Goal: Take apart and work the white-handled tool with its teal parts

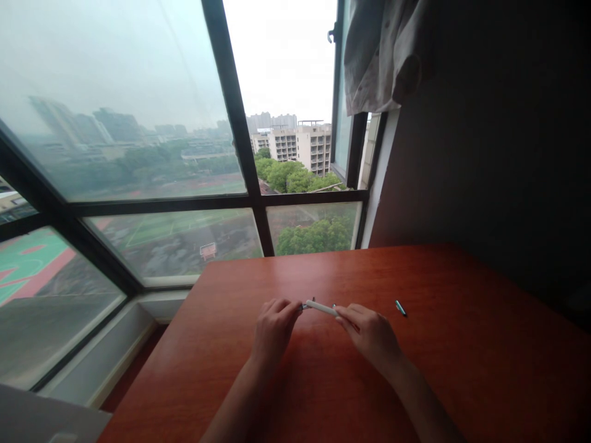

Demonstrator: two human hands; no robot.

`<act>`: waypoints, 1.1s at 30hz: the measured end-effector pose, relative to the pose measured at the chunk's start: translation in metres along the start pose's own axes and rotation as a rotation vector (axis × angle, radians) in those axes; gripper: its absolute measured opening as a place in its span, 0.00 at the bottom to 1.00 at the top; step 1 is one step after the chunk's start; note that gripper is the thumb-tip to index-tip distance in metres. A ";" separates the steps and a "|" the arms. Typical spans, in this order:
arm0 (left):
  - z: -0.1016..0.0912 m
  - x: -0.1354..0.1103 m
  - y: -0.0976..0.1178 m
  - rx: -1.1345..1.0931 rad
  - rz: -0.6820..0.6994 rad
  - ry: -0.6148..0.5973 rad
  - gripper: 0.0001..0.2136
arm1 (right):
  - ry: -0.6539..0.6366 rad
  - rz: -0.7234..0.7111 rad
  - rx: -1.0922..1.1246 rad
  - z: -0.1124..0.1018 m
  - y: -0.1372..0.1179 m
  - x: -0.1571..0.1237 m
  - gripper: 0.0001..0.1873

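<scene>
Two hands meet over the middle of the red-brown table (462, 369), each pinching one end of a slim white pen (322, 307). The left hand (273, 329) closes its fingertips on the end at 9 o'clock, where a small dark tip shows. The right hand (369, 332) grips the barrel's other end at 3 o'clock, fingers curled over it. The pen sits level, at or just above the wood; whether it touches is too close to tell. Holding both ends likely steadies the barrel so that either end can be twisted or pulled against the other. A small teal piece (400, 307) lies on the table just beside the right hand, at its 2 o'clock, apart from the pen and probably set there within easy reach. Beyond the table, at 11 o'clock, is the window (138, 123); a pale cloth (383, 55) hangs at 1 o'clock.
</scene>
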State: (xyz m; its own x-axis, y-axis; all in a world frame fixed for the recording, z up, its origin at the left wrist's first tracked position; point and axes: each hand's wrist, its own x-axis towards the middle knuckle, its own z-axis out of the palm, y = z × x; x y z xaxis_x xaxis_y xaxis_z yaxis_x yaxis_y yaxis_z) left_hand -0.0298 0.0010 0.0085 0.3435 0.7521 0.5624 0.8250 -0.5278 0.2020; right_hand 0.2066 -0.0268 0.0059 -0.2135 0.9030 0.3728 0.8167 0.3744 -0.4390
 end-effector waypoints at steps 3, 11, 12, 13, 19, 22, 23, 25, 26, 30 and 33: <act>0.000 0.001 0.001 0.003 0.010 -0.015 0.08 | 0.032 0.031 -0.028 0.002 0.001 0.000 0.13; 0.000 -0.001 0.000 -0.042 -0.006 -0.011 0.09 | 0.119 0.058 -0.027 0.002 0.008 0.000 0.14; 0.000 -0.001 0.000 -0.044 -0.008 -0.011 0.09 | 0.117 0.043 0.000 0.003 0.009 0.000 0.14; 0.000 0.000 0.000 -0.043 -0.010 -0.010 0.08 | 0.114 0.031 0.024 0.003 0.009 0.001 0.14; -0.001 0.000 0.000 -0.028 -0.004 -0.006 0.08 | 0.073 0.007 0.054 0.005 0.005 0.001 0.13; -0.001 0.000 0.000 -0.035 -0.008 -0.002 0.09 | 0.042 0.000 0.031 0.003 0.003 0.000 0.12; -0.001 0.000 0.000 -0.037 -0.009 0.000 0.09 | 0.039 0.001 0.024 0.003 0.002 0.000 0.11; -0.001 0.000 0.001 -0.039 -0.008 -0.002 0.09 | 0.050 0.010 0.012 0.002 0.002 0.000 0.11; -0.001 0.000 0.001 -0.039 -0.005 -0.006 0.08 | 0.059 0.017 0.007 0.003 0.003 0.000 0.11; 0.000 0.000 0.003 -0.038 0.000 -0.013 0.08 | 0.094 0.037 -0.011 0.005 0.005 0.000 0.12; 0.000 -0.001 0.002 -0.050 0.000 -0.015 0.08 | 0.109 0.034 -0.003 0.007 0.007 0.000 0.13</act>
State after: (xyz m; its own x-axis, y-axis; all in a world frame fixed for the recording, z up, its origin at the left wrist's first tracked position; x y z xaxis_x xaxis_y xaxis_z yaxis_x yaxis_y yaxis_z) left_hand -0.0283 -0.0008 0.0086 0.3508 0.7574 0.5508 0.8014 -0.5471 0.2420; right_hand 0.2090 -0.0228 -0.0026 -0.1259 0.8870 0.4443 0.8244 0.3426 -0.4504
